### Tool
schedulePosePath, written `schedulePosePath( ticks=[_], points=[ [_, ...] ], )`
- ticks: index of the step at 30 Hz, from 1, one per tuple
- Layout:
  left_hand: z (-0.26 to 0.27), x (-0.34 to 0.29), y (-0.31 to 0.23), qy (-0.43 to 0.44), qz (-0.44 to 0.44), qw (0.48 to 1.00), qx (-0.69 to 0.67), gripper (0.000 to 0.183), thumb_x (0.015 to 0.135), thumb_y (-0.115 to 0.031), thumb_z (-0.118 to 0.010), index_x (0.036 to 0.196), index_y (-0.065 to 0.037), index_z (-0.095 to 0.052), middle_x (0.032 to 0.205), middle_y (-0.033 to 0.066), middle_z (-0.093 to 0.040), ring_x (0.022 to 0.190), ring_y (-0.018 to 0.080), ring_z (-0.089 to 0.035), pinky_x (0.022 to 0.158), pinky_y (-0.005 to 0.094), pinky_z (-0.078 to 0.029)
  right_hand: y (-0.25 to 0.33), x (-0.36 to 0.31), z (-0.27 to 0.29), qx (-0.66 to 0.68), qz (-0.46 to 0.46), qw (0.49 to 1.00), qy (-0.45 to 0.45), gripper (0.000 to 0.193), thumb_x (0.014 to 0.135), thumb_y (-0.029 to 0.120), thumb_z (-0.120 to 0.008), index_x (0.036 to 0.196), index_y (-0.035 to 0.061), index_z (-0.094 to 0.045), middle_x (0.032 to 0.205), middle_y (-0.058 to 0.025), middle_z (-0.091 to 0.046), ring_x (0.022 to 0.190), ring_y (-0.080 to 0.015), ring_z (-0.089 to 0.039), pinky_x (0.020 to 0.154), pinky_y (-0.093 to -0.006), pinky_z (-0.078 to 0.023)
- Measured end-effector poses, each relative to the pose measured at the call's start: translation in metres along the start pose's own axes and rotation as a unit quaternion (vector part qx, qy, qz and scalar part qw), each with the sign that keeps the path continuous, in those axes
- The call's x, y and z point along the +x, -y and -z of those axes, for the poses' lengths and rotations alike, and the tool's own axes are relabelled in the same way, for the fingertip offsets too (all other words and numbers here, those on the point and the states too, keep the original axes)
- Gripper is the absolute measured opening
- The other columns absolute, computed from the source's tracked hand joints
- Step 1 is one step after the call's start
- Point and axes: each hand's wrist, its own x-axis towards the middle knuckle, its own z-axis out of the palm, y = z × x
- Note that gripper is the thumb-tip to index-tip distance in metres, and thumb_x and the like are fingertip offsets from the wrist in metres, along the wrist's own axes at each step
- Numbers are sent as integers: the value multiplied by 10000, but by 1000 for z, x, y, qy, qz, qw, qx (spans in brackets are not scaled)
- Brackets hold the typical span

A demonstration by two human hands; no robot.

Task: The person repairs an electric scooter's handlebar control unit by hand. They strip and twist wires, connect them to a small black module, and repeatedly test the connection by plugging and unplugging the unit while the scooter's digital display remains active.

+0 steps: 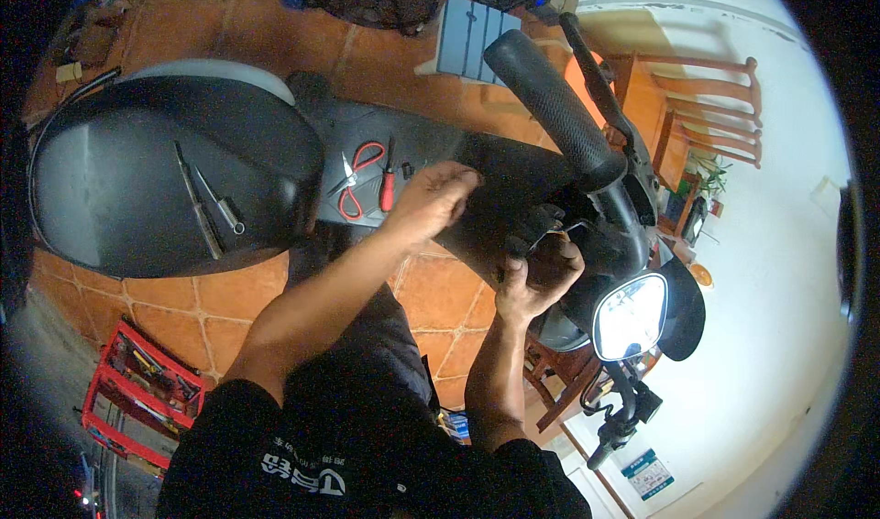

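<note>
My left hand (433, 202) is over the scooter's dark footboard (449, 157), its fingers pinched together; I cannot make out what is between them. To its right, my right hand (543, 276) is closed around a small black part (530, 233) below the handlebar stem, with a thin shiny strip showing by its fingers. Beside my left hand, red-handled scissors (357, 180) and a red-handled screwdriver (388, 185) lie on the footboard. A tiny black piece (408, 168) sits between the screwdriver and my left hand.
The black seat (165, 175) at the left carries a long metal rod tool (198, 203) and a ring-ended tool (223, 203). A ribbed handlebar grip (555, 107) and a bright mirror (631, 317) stand right. A red toolbox (142, 391) rests on the tiled floor.
</note>
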Motion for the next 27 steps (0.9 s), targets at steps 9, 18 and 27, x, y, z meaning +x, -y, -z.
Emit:
schedulePosePath(
  ticks=[9,18,27],
  points=[
    [60,-78,-36,-120,-252,926,255,190,912,-163,-610,1056,-43,-636,783,11,-602,625,78,-513,560,228,-416,-61,-32,19,-28,-84,996,-15,520,929,348,-561,1277,-5,-406,1194,-153,-559,1005,-230,-566,828,-365,-492],
    [304,-184,-153,-522,-393,582,484,195,964,-161,-567,1011,12,-644,912,38,-642,839,117,-538,781,262,-452,-336,-63,-133,-26,-356,934,-6,363,911,175,-614,1195,-24,-508,1048,-120,-624,905,-199,-586,817,-319,-482],
    [360,-245,-112,-548,-238,284,750,375,976,-240,-516,1246,20,-540,1269,186,-544,1138,289,-533,978,377,-428,-488,180,-260,-396,3,918,-26,325,874,206,-547,1069,-44,-618,1017,-243,-653,948,-374,-637,842,-411,-501]
  ],
)
